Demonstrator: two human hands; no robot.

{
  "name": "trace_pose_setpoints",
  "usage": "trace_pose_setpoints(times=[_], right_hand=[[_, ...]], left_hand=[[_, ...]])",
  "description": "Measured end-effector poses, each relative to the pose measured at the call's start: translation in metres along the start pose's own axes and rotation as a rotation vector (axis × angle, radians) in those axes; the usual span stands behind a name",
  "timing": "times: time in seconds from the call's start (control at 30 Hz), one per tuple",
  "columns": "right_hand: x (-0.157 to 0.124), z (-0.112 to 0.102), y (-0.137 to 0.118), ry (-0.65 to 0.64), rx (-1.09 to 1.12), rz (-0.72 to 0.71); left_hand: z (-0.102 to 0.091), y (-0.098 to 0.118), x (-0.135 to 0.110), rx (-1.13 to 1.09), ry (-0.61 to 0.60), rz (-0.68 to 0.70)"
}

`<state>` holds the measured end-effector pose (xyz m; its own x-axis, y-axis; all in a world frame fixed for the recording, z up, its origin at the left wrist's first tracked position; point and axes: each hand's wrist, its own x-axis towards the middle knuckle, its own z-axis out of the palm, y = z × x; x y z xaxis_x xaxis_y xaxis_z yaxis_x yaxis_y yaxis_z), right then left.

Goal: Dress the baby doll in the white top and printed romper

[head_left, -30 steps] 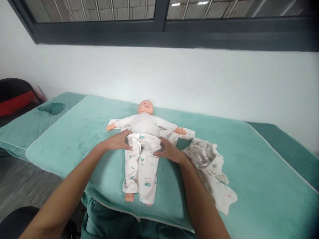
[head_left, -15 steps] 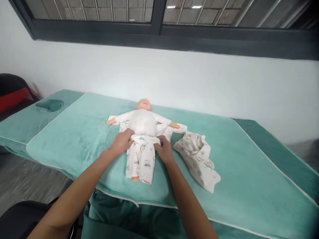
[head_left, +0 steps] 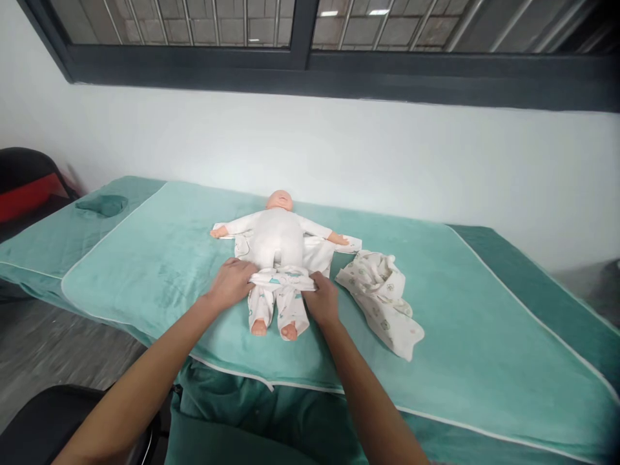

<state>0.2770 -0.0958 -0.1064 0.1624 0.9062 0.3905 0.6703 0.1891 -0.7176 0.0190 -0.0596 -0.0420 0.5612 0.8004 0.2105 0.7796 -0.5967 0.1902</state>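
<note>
A baby doll (head_left: 278,234) lies on its back on a green towel (head_left: 159,258), head toward the wall, arms spread. Printed white trousers (head_left: 278,297) cover its legs, and both bare feet stick out at the bottom. My left hand (head_left: 232,282) is closed on the left side of the trousers' waistband. On the other side, my right hand (head_left: 321,298) grips the waistband too. An opened white top (head_left: 317,253) lies spread under the doll's body.
A crumpled printed garment (head_left: 382,298) lies on the towel right of the doll. The bed runs along a white wall under a dark window frame. A small green cloth (head_left: 103,205) sits at the far left. A black and red chair (head_left: 24,184) stands beyond the left end.
Both hands have pulled the trousers' waistband down from the doll's belly toward its thighs. The trouser legs have bunched up and both feet now show.
</note>
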Motion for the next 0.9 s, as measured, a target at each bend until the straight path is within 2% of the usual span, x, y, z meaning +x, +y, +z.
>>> trace_pose_setpoints(times=[0.07,0.13,0.27,0.37,0.57,0.7,0.8,0.9], right_hand=[[0.000,-0.004,-0.002,-0.023,0.050,0.071],[-0.002,-0.012,-0.005,-0.149,0.124,0.096],[-0.022,-0.032,-0.011,-0.474,0.143,-0.021],[-0.042,-0.033,-0.017,-0.572,0.028,-0.100],[-0.062,-0.014,-0.029,-0.455,-0.111,-0.161],[-0.070,-0.015,-0.034,-0.329,-0.131,-0.228],[-0.068,-0.024,-0.042,-0.268,-0.117,-0.212],[-0.057,-0.038,-0.055,-0.306,-0.070,-0.084]], left_hand=[[-0.001,0.004,0.001,-0.004,0.023,-0.075],[-0.007,0.006,-0.001,-0.114,-0.011,-0.118],[-0.020,0.010,-0.022,-0.392,-0.222,-0.017],[-0.023,0.019,-0.041,-0.323,-0.332,0.037],[-0.013,0.041,-0.052,0.004,-0.362,0.083],[-0.009,0.045,-0.052,0.122,-0.355,0.125],[-0.011,0.044,-0.053,0.131,-0.305,0.135],[-0.016,0.044,-0.053,-0.008,-0.275,0.108]])
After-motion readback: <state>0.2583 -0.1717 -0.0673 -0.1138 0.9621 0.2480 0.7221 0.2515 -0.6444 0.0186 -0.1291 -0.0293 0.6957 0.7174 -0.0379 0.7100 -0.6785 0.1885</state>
